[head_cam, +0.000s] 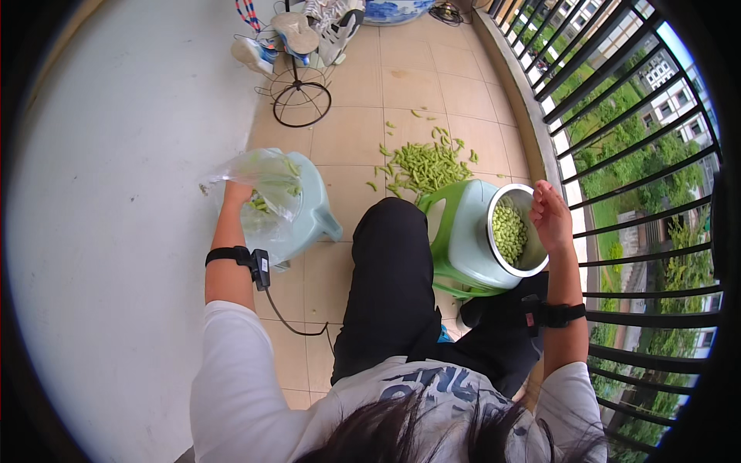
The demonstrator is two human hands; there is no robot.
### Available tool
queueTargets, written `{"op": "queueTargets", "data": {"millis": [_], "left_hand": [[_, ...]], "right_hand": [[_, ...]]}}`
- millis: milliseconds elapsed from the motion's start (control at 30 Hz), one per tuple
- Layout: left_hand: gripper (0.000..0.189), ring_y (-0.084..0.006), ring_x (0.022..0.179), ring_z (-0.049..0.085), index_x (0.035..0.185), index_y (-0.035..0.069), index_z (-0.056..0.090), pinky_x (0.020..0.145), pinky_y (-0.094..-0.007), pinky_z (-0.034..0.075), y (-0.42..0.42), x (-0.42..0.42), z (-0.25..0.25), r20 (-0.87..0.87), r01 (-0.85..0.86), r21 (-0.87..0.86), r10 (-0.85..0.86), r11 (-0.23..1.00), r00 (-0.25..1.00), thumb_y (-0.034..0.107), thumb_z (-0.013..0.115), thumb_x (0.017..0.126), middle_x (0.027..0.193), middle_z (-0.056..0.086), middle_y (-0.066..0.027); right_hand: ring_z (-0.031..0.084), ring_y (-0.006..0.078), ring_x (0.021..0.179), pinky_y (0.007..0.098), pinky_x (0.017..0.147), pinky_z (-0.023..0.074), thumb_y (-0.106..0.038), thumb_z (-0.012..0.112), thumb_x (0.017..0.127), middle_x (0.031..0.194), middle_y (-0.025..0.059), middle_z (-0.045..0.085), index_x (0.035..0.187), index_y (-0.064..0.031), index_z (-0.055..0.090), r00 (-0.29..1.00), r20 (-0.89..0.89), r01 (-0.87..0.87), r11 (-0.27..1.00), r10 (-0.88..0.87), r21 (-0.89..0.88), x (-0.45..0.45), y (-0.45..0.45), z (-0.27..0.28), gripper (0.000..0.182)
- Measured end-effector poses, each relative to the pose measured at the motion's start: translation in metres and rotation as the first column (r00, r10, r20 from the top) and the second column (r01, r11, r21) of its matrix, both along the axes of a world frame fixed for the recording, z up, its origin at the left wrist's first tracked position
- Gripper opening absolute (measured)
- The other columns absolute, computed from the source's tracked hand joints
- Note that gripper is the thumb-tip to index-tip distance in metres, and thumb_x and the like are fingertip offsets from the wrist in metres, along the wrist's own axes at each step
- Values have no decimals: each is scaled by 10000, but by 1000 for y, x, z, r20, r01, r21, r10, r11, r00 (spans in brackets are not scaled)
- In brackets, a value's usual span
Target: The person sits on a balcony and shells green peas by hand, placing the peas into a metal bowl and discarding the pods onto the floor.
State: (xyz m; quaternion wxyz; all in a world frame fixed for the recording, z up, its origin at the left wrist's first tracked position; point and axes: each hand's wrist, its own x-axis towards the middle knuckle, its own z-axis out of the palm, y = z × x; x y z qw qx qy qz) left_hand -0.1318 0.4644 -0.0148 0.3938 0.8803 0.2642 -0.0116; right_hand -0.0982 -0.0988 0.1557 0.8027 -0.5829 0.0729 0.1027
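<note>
My left hand (237,192) reaches into a clear plastic bag (272,173), and its fingers are hidden among green bean pods (259,205) inside. The bag rests on a pale blue plastic stool (315,197). Beside the rim of a stainless steel bowl (534,267) my right hand (551,214) is raised with its fingers curled; whether something small is between them cannot be made out. Shelled green beans (508,231) lie in the bowl, which stands on a green and pale blue plastic stool (469,231) by my knee.
A pile of green pods (431,165) spreads over the tiled floor (347,139). A wire shoe rack (298,87) carries several shoes (336,35) ahead. The white wall (127,202) runs along the left, a black metal railing (642,226) along the right. A cable (295,330) hangs from my left armband.
</note>
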Motion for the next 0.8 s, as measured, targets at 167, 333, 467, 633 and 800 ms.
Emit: {"op": "queueTargets", "data": {"millis": [167, 333, 467, 633, 800], "left_hand": [[154, -124, 392, 437, 840, 45, 551, 337, -232, 324, 5, -25, 5, -45, -226, -479, 233, 848, 971, 183, 500, 793, 599, 546, -62], [154, -104, 444, 457, 899, 43, 496, 337, -200, 325, -19, -71, 38, -84, -272, -695, 301, 665, 950, 166, 513, 808, 728, 589, -99], [174, -97, 459, 466, 917, 54, 470, 328, -178, 320, -17, -94, 51, -91, -290, -732, 335, 616, 938, 204, 502, 833, 780, 592, -114], [177, -107, 450, 469, 892, 55, 462, 319, -181, 321, -35, -94, 57, -139, -277, -732, 262, 623, 955, 212, 514, 829, 789, 595, -129], [181, -126, 419, 472, 898, 79, 454, 289, -188, 317, -58, -157, 96, -207, -296, -712, 212, 637, 955, 221, 533, 818, 765, 586, -157]], "right_hand": [[368, 43, 538, 157, 453, 287, -140, 475, 839, 671, -32, 433, 915, -59, 485, 1000, 7, -18, 998, 18, -54, 1, -12, 1, 111], [379, 46, 534, 158, 447, 293, -217, 492, 846, 670, -42, 460, 889, -73, 527, 995, -40, 92, 992, -96, -89, 2, -63, -22, 155], [380, 38, 522, 161, 440, 294, -267, 461, 861, 652, -58, 462, 861, -96, 524, 989, -82, 114, 989, -122, -91, 6, -85, -42, 182], [454, 38, 598, 185, 484, 338, -284, 495, 838, 709, -50, 516, 932, -97, 535, 956, 24, 271, 846, -293, -459, 9, -119, -73, 212], [496, 253, 1017, 311, 845, 392, -152, 568, 760, 1091, 164, 513, 1124, -45, 461, 891, 420, 317, 426, 174, -848, 41, -122, -90, 394]]}}
